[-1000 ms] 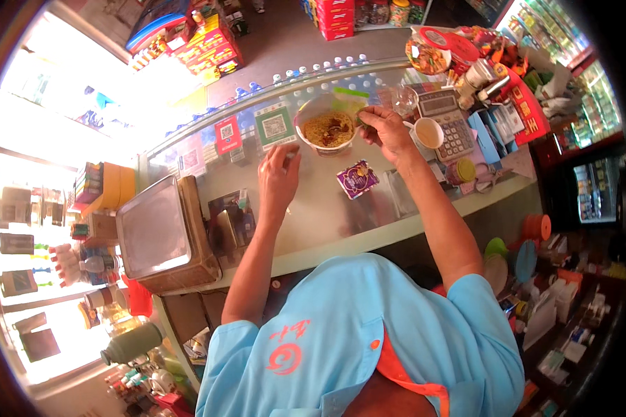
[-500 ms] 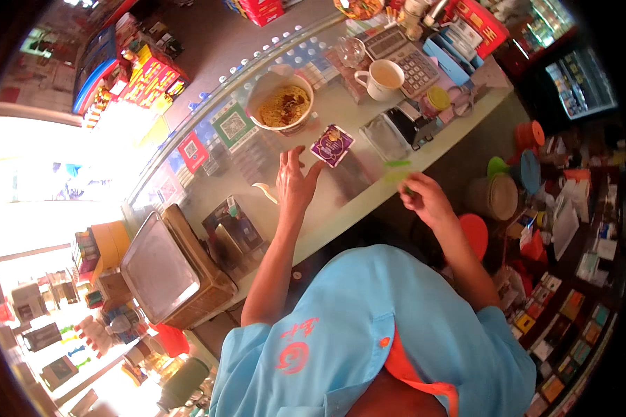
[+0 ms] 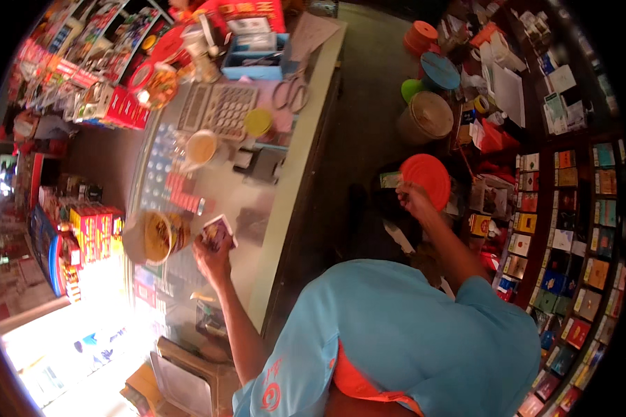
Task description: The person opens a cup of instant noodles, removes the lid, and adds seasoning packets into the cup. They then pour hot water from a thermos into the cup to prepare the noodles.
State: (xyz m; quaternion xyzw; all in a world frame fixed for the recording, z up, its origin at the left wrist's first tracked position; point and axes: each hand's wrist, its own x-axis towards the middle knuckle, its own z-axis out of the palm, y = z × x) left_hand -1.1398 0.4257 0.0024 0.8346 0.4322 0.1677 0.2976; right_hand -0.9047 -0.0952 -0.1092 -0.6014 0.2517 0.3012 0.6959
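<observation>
My left hand (image 3: 212, 258) reaches over the glass counter (image 3: 285, 201) and its fingers close on a small purple packet (image 3: 218, 231). The packet sits tilted, just right of a bowl of noodles (image 3: 153, 236). My right hand (image 3: 414, 199) is down beside the counter, at a bin with a round orange lid (image 3: 428, 181). It pinches a small green scrap of wrapper (image 3: 391, 180) at the lid's left edge.
On the counter stand a calculator (image 3: 219, 108), scissors (image 3: 295, 90), a yellow lid (image 3: 259, 121) and a cup of light brown drink (image 3: 202, 147). A metal box (image 3: 188, 379) sits at the near end. Tubs (image 3: 424, 115) stand on the floor. Shelves of small boxes (image 3: 577, 229) fill the right.
My head has turned right, so the counter now runs up the left. The right hand dropped from the counter's edge to the orange-lidded bin with the green scrap. The left hand closed on the purple packet.
</observation>
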